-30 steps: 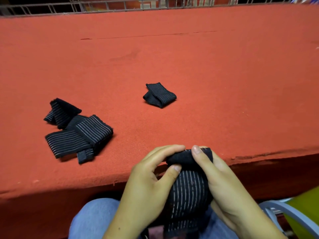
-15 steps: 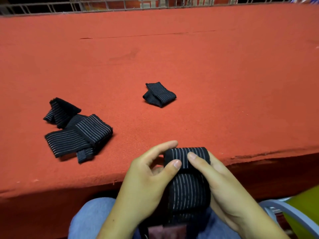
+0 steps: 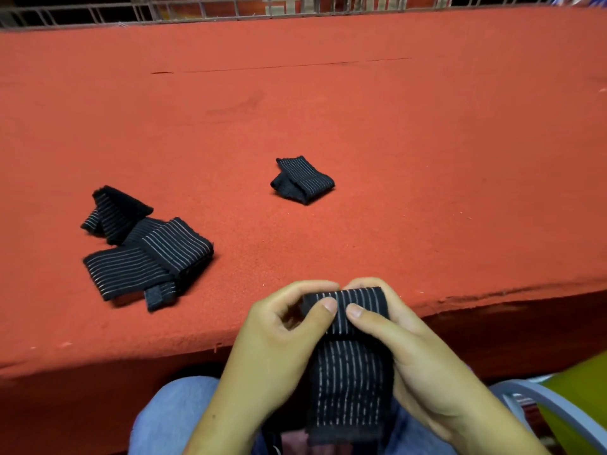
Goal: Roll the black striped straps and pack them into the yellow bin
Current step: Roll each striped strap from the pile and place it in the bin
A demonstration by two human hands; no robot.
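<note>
Strap (image 3: pixel 348 372) sits low centre, its rolled top end pinched by left hand (image 3: pixel 272 349) and right hand (image 3: pixel 427 366), its length hanging toward the lap (image 3: pixel 170 415); yellow bin (image 3: pixel 584 395) lies lower right, nearer the right hand

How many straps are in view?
4, maybe more: held strap between left hand and right hand; folded strap mid-table; tented strap and flat strap overlapping at left, possibly hiding others.

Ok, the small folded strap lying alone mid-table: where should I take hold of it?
Come from above and pinch the lone folded strap across its striped top layer, thumb on the near edge, fingers on the far one. It lies low on the table, layers stacked, so squeezing through the stack probably keeps it from unfolding.
</note>
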